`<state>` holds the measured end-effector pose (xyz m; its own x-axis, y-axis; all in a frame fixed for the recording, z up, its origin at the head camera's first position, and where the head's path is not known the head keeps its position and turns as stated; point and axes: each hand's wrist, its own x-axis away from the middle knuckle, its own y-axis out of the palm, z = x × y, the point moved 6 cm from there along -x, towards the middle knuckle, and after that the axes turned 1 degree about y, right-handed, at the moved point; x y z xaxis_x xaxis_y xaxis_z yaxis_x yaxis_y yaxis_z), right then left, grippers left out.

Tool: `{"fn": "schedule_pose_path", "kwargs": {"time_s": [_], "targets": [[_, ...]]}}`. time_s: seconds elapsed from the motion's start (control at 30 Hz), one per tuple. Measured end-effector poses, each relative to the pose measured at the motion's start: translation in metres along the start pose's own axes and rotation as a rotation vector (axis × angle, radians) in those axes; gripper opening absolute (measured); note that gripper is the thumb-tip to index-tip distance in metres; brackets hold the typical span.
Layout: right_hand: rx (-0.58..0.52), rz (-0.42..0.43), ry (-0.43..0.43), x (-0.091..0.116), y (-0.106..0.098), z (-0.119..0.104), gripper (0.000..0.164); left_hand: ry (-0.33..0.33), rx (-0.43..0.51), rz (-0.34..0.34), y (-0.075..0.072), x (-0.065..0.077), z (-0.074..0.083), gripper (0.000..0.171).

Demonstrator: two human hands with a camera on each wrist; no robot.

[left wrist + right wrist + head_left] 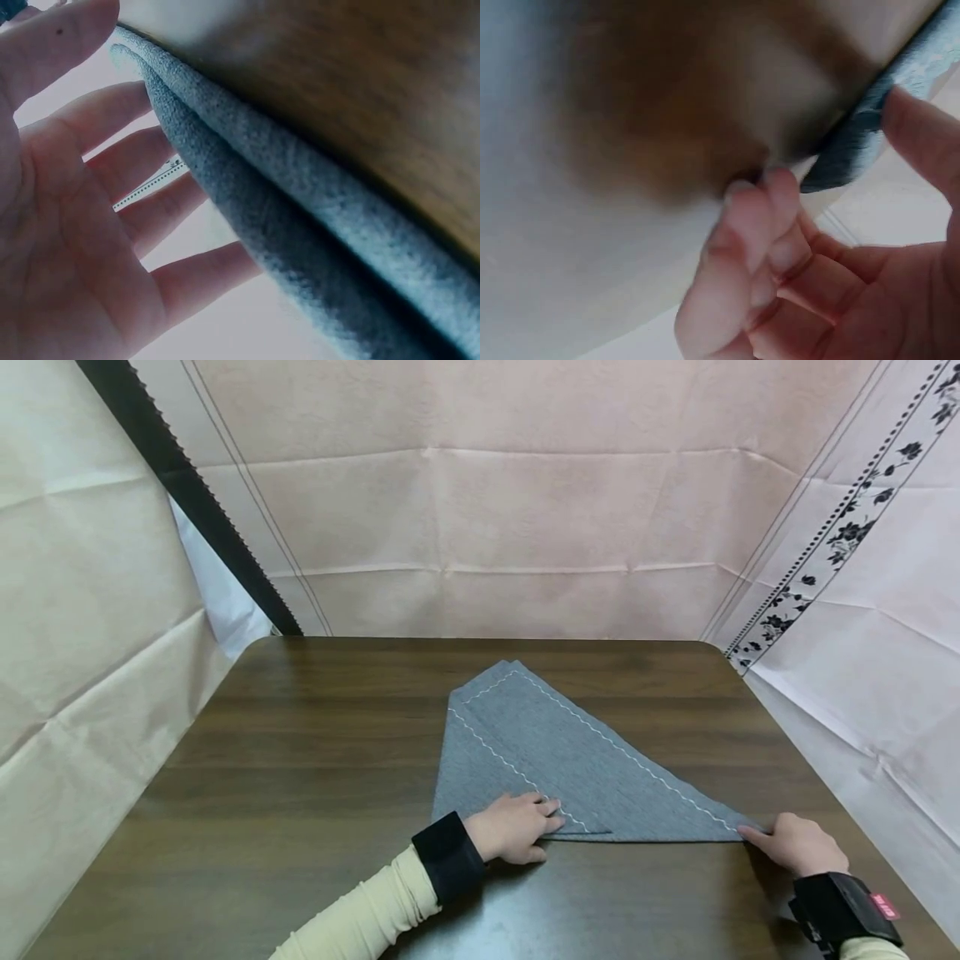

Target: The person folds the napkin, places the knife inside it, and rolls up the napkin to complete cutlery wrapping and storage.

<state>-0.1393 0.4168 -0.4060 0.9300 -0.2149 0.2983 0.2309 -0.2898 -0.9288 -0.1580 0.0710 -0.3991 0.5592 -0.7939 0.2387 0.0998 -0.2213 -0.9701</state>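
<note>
A grey-blue cloth (pixel 555 735) with wavy white stitching lies folded on the brown table, forming a rough triangle with its long straight edge toward the person. My left hand (pixel 517 828) rests palm down on the near edge, fingers spread over the folded layer. In the left wrist view, the cloth's rolled double edge (pixel 247 180) runs past the fingertips of that hand (pixel 97 195). At the right end, my right hand (pixel 795 843) holds the cloth's pointed corner. Its thumb (pixel 922 139) lies on the corner in the right wrist view, with the other fingers curled near the tabletop.
The brown wood-grain table (pixel 300 735) has rounded far corners. Pale creased sheets (pixel 487 510) hang behind and beside it. A black strip (pixel 195 493) runs down the left sheet, and a black floral border (pixel 847 535) decorates the right one.
</note>
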Motion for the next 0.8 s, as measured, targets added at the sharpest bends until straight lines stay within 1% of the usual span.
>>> {"fn": "schedule_pose_path", "kwargs": {"time_s": [0.1, 0.3, 0.33, 0.47, 0.57, 0.63, 0.8], "targets": [[-0.027, 0.037, -0.022, 0.000, 0.000, 0.000, 0.053, -0.005, 0.004, -0.004, -0.001, 0.001, 0.000, 0.054], [-0.093, 0.167, -0.089, 0.001, -0.009, -0.010, 0.040, -0.011, -0.002, 0.002, -0.002, 0.001, 0.002, 0.055], [-0.108, 0.176, -0.100, 0.001, -0.010, -0.013, 0.039, -0.012, -0.002, 0.002, -0.002, 0.001, 0.002, 0.055], [-0.168, 0.162, -0.120, 0.001, -0.013, -0.022, 0.034, -0.009, -0.003, 0.003, -0.001, 0.001, 0.003, 0.055], [-0.193, 0.188, -0.138, 0.002, -0.017, -0.028, 0.034, -0.009, 0.000, 0.001, 0.000, 0.000, 0.002, 0.055], [-0.198, 0.248, -0.158, 0.004, -0.020, -0.033, 0.033, -0.012, 0.006, -0.003, 0.001, 0.000, 0.002, 0.055], [-0.199, 0.462, -0.212, 0.017, -0.027, -0.047, 0.025, -0.009, 0.054, -0.010, -0.002, -0.001, 0.001, 0.053]]}}
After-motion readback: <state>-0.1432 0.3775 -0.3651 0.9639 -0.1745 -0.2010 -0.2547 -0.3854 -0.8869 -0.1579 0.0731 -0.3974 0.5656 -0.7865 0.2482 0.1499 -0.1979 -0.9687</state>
